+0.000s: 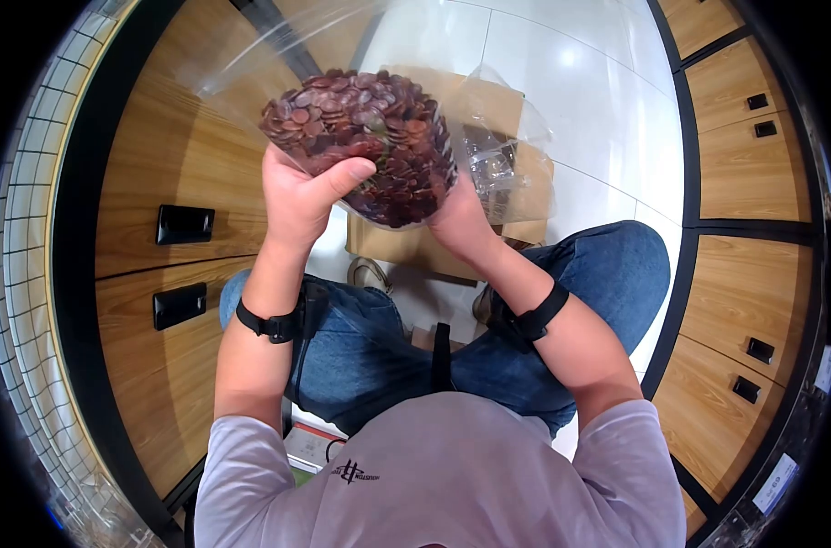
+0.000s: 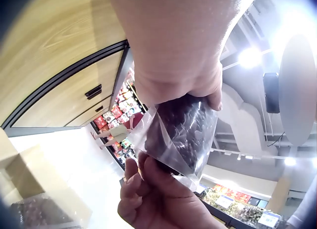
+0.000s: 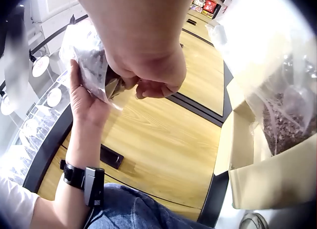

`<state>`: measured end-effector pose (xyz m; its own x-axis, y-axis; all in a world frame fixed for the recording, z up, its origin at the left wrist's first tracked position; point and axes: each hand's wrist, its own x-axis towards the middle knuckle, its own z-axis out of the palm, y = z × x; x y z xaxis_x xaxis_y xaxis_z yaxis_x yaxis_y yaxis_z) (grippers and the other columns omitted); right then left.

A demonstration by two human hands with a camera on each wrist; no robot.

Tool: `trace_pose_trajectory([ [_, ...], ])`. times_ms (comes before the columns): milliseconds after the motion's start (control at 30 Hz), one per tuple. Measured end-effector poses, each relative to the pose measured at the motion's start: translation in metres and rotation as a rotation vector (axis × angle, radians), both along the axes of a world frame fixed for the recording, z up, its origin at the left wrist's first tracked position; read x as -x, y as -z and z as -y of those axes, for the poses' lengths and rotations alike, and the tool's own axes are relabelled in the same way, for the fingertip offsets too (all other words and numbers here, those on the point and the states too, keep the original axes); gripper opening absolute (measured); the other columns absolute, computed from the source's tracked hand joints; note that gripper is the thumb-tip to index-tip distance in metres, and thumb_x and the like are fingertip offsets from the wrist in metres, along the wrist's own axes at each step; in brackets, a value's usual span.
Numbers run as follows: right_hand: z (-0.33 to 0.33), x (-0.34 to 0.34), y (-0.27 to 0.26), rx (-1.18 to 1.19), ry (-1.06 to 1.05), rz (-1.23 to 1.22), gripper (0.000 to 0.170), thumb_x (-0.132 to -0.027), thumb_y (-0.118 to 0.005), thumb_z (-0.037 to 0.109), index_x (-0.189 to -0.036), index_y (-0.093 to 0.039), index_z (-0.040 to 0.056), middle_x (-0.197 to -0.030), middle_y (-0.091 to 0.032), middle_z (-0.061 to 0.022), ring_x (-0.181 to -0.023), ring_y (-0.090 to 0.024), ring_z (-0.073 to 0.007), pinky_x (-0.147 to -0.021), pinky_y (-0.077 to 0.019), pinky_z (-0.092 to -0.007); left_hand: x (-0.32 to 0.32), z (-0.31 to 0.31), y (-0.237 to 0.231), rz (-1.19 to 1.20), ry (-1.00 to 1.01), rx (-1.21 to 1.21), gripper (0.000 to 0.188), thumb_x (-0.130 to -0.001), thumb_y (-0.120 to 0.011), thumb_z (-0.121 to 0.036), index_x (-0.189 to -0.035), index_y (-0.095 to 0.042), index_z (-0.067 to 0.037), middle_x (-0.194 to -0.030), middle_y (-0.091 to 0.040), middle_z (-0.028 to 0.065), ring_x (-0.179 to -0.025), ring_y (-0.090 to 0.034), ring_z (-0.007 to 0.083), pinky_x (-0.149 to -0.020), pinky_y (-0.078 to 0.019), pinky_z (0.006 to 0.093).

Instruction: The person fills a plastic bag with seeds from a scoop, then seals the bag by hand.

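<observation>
Head view first: we see the clear bag (image 1: 392, 137) of dark red discs held up in front of the body, above the open carton (image 1: 406, 254) on the floor (image 1: 589, 187). Our left hand (image 1: 296, 196) has its grip closed on one side of the bag, thumb laid across the film; our right hand (image 1: 464, 219) grasps the other side low down, though the bag hides most of its fingers from above.

As far as we can judge, the lifting is done: the bag is clear of the carton and both hands bear it. It has not yet been put down anywhere, and we cannot tell whether its mouth is sealed or open.

Right wrist view shows what the head view leaves vague: a second bag (image 3: 290, 122) of dark contents sits inside the carton, so that one is yet to be handled if it belongs to the same work. Left wrist view alone gives us another person (image 2: 119, 132) in the background, and shows our right hand's fingers bent at the held bag's lower edge.
</observation>
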<state>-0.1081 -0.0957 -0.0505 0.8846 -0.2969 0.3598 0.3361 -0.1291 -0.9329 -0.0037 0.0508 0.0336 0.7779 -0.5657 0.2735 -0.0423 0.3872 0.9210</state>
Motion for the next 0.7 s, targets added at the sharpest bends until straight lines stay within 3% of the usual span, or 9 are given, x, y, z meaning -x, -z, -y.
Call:
trace_pose_trajectory([
  [67,0.004,-0.002,0.019,0.085,0.063,0.009,0.026,-0.084,-0.058,-0.006,-0.109,-0.064,-0.0018,-0.097,-0.071,-0.0176,-0.086,-0.067,-0.0361,-0.078,-0.0521,-0.0381,0.001,0.003,-0.001,-0.008,0.018,0.004,0.053,-0.073,-0.084,-0.001,-0.120,-0.060,0.004,-0.112,-0.070,0.0106,-0.101,-0.066,0.0186,-0.093,-0.0520,0.0329],
  [167,-0.002,0.002,0.003,0.044,0.105,0.013,0.030,-0.082,-0.056,-0.009,-0.110,-0.063,-0.0029,-0.097,-0.069,-0.0221,-0.088,-0.065,-0.0419,-0.078,-0.0523,-0.0396,0.002,0.003,0.000,0.013,0.009,-0.022,0.052,-0.074,-0.084,-0.001,-0.120,-0.061,0.004,-0.112,-0.070,0.0105,-0.100,-0.066,0.0184,-0.093,-0.0523,0.0329],
  [300,-0.003,-0.002,0.021,0.302,0.144,0.139,0.028,-0.085,-0.058,-0.007,-0.112,-0.063,-0.0024,-0.095,-0.070,-0.0186,-0.087,-0.066,-0.0400,-0.080,-0.0528,-0.0394,0.001,0.003,0.002,-0.004,-0.025,-0.052,0.049,-0.075,-0.083,-0.001,-0.119,-0.062,0.004,-0.109,-0.071,0.0100,-0.098,-0.067,0.0185,-0.092,-0.0526,0.0326],
  [367,-0.013,-0.008,0.034,-0.065,0.208,0.013,0.027,-0.089,-0.059,-0.003,-0.116,-0.062,-0.0014,-0.096,-0.073,-0.0123,-0.087,-0.067,-0.0360,-0.082,-0.0532,-0.0394,0.001,0.005,0.000,0.007,-0.024,-0.064,0.048,-0.075,-0.083,-0.001,-0.118,-0.062,0.003,-0.108,-0.071,0.0098,-0.097,-0.067,0.0184,-0.092,-0.0526,0.0326],
  [400,-0.014,-0.006,0.033,-0.065,0.210,0.014,0.027,-0.089,-0.059,-0.003,-0.116,-0.062,-0.0014,-0.096,-0.073,-0.0123,-0.087,-0.067,-0.0360,-0.082,-0.0532,-0.0394,0.002,0.005,-0.002,0.016,-0.007,-0.060,0.047,-0.075,-0.083,-0.001,-0.117,-0.062,0.003,-0.108,-0.071,0.0097,-0.097,-0.067,0.0182,-0.092,-0.0528,0.0325],
  [467,-0.017,-0.001,0.030,-0.070,0.118,0.034,0.025,-0.092,-0.061,0.002,-0.118,-0.061,0.0007,-0.095,-0.073,-0.0066,-0.083,-0.068,-0.0263,-0.077,-0.0547,-0.0372,0.003,0.005,-0.003,0.026,0.007,-0.052,0.047,-0.075,-0.083,-0.001,-0.116,-0.063,0.003,-0.108,-0.072,0.0097,-0.097,-0.067,0.0180,-0.091,-0.0529,0.0324],
  [500,-0.017,0.001,0.022,-0.066,0.112,0.037,0.025,-0.092,-0.061,0.002,-0.118,-0.061,0.0007,-0.095,-0.073,-0.0066,-0.083,-0.068,-0.0263,-0.077,-0.0547,-0.0372,0.004,0.006,-0.002,0.037,0.010,-0.068,0.047,-0.074,-0.084,-0.001,-0.116,-0.063,0.003,-0.108,-0.072,0.0097,-0.098,-0.067,0.0180,-0.091,-0.0530,0.0323],
  [567,-0.015,0.006,0.005,-0.499,-0.216,-0.362,0.024,-0.092,-0.064,0.006,-0.116,-0.062,0.0031,-0.093,-0.072,-0.0052,-0.078,-0.068,-0.0175,-0.070,-0.0543,-0.0330,0.006,0.007,0.002,0.031,0.015,-0.079,0.049,-0.073,-0.086,-0.003,-0.116,-0.063,0.003,-0.109,-0.071,0.0100,-0.099,-0.067,0.0180,-0.091,-0.0531,0.0322],
  [700,-0.008,0.006,-0.010,-0.591,-0.412,-0.534,0.027,-0.087,-0.072,0.007,-0.112,-0.064,0.0033,-0.091,-0.071,-0.0042,-0.077,-0.067,-0.0127,-0.067,-0.0538,-0.0298,0.002,0.007,-0.002,0.028,0.034,-0.099,0.051,-0.073,-0.086,-0.003,-0.117,-0.062,0.004,-0.111,-0.071,0.0102,-0.101,-0.067,0.0177,-0.091,-0.0534,0.0324],
])
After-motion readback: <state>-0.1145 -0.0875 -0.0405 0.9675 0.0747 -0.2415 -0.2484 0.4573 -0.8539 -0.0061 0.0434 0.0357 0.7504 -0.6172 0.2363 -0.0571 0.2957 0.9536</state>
